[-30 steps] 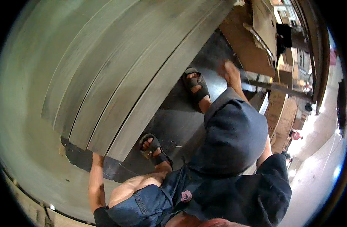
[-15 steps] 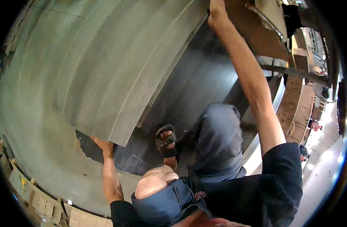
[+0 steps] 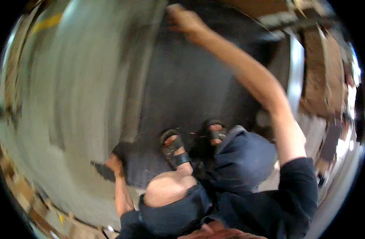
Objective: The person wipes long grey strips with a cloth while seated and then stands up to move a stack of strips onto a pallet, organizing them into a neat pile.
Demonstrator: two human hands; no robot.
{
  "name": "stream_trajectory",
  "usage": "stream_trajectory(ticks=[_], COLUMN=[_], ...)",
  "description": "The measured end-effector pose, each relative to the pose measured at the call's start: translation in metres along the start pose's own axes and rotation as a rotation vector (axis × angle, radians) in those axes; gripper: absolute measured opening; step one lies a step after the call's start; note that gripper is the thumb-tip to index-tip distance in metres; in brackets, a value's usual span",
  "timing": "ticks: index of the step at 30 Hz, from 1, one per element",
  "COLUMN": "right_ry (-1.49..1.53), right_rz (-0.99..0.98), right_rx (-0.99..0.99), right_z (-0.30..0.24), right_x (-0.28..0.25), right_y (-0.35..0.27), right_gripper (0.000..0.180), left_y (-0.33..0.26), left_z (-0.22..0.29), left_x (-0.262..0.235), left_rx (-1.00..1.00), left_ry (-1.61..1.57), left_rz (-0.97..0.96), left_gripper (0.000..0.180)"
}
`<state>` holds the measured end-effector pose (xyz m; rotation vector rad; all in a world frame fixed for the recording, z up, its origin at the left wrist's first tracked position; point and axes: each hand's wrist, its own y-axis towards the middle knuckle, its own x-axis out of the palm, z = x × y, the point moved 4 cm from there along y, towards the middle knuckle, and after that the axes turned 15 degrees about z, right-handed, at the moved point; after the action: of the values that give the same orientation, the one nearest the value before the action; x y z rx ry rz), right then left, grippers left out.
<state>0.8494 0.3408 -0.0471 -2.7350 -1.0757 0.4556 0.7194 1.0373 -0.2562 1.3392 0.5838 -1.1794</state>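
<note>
Long grey, wood-look planks [image 3: 99, 79] lie overlapped on my left, smeared by motion. My right hand [image 3: 186, 24] is stretched far forward, beside the far part of the planks' right edge. Its fingers are blurred, and any grip on the edge cannot be made out. Close to the near end of the planks is my left hand [image 3: 115, 164], low on the left, over a dark sheet [image 3: 182, 91]. Blur hides its fingers too. The dark sheet runs along the planks' right side and under my sandalled feet [image 3: 176, 149].
Brown cardboard [image 3: 316, 67] stands along the right side, beyond a pale shiny strip [image 3: 296, 71]. More cardboard pieces [image 3: 25, 189] line the lower left rim. A yellow mark [image 3: 47, 23] shows at the upper left. Pale floor [image 3: 71, 187] stretches along the lower left.
My view has turned, so the planks now run more upright in the picture. My right hand appears farther left, my left hand slightly lower. A second sandalled foot has come into view.
</note>
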Motion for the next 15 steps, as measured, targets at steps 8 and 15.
stream_trajectory(ticks=[8,15], right_ry=[-0.413,-0.540], right_rz=[-0.387,0.085], right_rx=[-0.595,-0.444], right_z=[-0.004,-0.002], right_x=[-0.060,-0.231], right_y=[-0.114,-0.144], right_gripper=[0.060,0.047], left_y=[-0.045,0.003], left_z=[0.116,0.331], left_x=[-0.057,-0.100], left_rx=[-0.194,-0.131], left_ry=[-0.202,-0.946], left_rz=[-0.483,-0.827], left_gripper=[0.035,0.021])
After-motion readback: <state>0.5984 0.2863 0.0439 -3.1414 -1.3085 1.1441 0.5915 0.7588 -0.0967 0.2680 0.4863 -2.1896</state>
